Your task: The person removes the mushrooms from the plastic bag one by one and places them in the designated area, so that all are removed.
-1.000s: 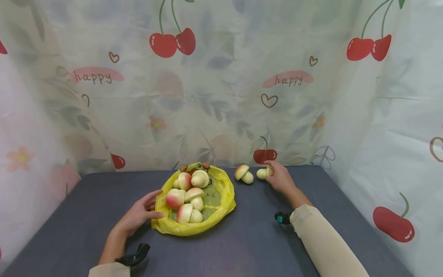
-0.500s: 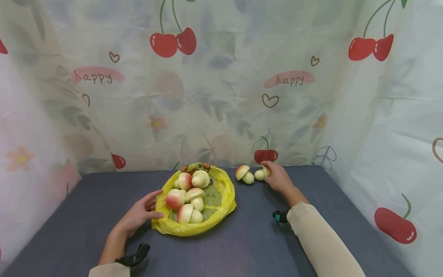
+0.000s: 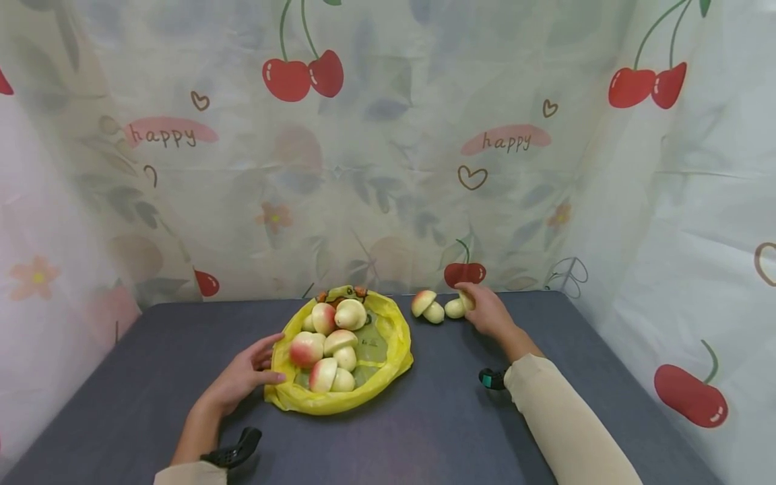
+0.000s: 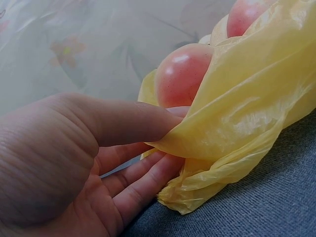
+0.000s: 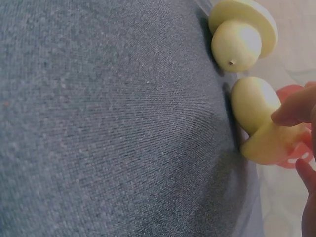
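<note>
A yellow plastic bag [image 3: 397,350] sits with its mouth rolled wide, several cream toy mushrooms [image 3: 343,347] with pinkish caps lying in it. My left hand [image 3: 242,374] pinches the bag's left rim between thumb and fingers; the left wrist view shows the thin plastic [image 4: 237,113] between them. At the table's far side my right hand [image 3: 490,311] grips another toy mushroom [image 3: 455,308] by its cap, the stem pointing left. In the right wrist view, thumb and fingers are around that cap [image 5: 269,143], low by the tabletop. A loose toy mushroom [image 3: 426,306] lies just left of it.
The dark grey cloth-covered table [image 3: 424,431] ends at a cherry-print curtain [image 3: 388,148] close behind the mushrooms. Black wrist devices [image 3: 233,450] are worn on both forearms.
My right hand and the mushroom it grips have shifted slightly left, toward the loose mushroom. The left hand and the bag have stayed in place.
</note>
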Tool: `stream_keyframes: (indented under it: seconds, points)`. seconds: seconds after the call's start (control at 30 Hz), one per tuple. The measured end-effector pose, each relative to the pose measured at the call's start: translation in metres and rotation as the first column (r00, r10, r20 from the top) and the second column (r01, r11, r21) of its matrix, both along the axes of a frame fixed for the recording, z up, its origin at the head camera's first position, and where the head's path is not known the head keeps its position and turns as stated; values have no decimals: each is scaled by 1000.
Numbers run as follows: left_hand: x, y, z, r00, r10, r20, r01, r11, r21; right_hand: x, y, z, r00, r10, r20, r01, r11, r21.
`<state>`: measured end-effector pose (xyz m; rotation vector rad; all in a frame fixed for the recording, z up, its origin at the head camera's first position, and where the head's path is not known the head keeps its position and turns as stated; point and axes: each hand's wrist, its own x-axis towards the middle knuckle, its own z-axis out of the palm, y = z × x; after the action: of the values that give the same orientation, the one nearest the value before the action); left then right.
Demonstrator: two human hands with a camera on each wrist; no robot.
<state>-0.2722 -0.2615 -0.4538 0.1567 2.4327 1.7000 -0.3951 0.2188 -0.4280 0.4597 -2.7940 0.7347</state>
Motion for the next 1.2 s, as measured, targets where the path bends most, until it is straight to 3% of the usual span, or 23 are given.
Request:
stream_keyframes:
  seconds: [0.4,0.73,1.03,1.2]
  points:
    - [1,-3,-2,999,-35,-30,35,999,22,6,0,6,1000,7,29,-5,998,-68]
    - [1,-2,-2,999,-25,-21,25,1000,15,3,4,0,998,-27,49,31,997,-77]
    - [0,-3,-4,1000,-23,-20,23,1000,14,6,3,4,999,-25,46,28,997,-66]
    - [0,-2,-4,1000,-16,-27,16,1000,6,7,1,7,999,-15,51,21,993,-119]
